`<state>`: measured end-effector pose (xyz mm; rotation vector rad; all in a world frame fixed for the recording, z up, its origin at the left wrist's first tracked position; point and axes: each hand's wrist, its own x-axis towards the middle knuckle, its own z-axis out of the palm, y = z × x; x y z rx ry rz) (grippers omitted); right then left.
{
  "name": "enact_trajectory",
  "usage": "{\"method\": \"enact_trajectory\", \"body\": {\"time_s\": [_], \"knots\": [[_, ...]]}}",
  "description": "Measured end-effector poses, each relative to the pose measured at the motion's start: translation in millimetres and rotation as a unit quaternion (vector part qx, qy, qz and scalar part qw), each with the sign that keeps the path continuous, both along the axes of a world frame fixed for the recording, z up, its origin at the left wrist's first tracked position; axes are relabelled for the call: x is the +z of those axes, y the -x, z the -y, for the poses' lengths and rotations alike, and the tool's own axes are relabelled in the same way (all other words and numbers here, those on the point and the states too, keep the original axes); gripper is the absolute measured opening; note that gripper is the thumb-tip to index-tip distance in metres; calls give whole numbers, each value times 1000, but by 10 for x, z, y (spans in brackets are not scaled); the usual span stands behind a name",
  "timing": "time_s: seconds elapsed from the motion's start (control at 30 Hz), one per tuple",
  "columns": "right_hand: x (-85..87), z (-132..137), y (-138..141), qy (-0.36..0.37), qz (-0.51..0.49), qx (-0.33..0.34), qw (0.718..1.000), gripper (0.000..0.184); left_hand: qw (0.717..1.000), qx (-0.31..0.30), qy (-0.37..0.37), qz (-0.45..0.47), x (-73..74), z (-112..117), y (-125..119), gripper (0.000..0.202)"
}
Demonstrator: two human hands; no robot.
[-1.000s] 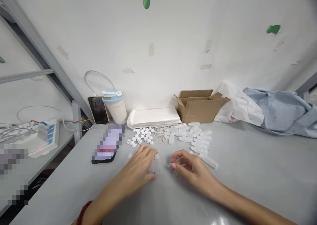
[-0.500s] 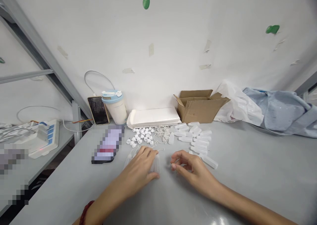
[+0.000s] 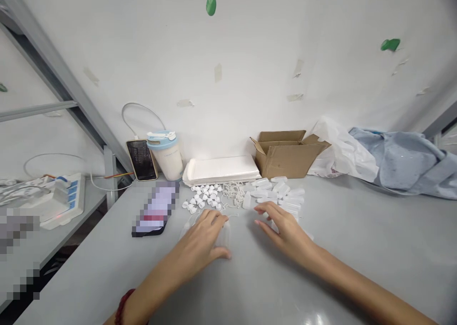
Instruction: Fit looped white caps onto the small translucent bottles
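1. Head view, left hand [image 3: 205, 241]: lay low on the table [image 3: 357, 258], fingers and thumb curled closely about a small bottle [image 3: 224, 235]; a red band [image 3: 123, 307] circled the wrist.
2. Small bottle: translucent white plastic, squat and soft-edged, largely covered by the fingers; it rested on the table at centre, just in front of the caps.
3. Right hand [image 3: 285, 228]: flat and loose, fingers spread wide, holding nothing; fingertips at the near edge of the bottle pile [image 3: 285, 195].
4. Bottle pile: many like translucent bottles lying on their sides, in front of the cardboard box [image 3: 289, 156].
5. Caps [image 3: 205, 195]: a cluster of small white pieces, left of the pile.
6. Strings [image 3: 233, 191]: a tangle of thin white loops between caps and pile.
7. Trays [image 3: 221, 168]: a flat white stack against the wall.
8. Cup [image 3: 166, 156]: white, blue lid, upright beside a phone [image 3: 142, 159] leaning on the wall with a cable attached.
9. Second phone [image 3: 155, 213]: lying flat, left of the left hand, screen blurred.
10. Plastic bag [image 3: 342, 151] and blue cloth [image 3: 403, 160]: heaped at the right, against the wall.
11. Power strip [image 3: 60, 198]: on the neighbouring table at the left.
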<state>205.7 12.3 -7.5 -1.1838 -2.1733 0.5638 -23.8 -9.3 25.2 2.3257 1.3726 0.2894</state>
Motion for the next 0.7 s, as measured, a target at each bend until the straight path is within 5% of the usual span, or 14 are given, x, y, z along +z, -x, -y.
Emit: {"method": "enact_trajectory", "body": {"time_s": [0.33,0.53,0.7], "knots": [[60,-366,29,-129,247,48,959,29,982,-35,-187,-21,-91,-282,-173,45],[45,-463,122,-110,325,56,938,27,970,-109,-206,-64,-66,-503,-293,41],[47,-462,154,-90,344,55,933,22,969,-112,-204,-79,-153,-587,-369,31]]}}
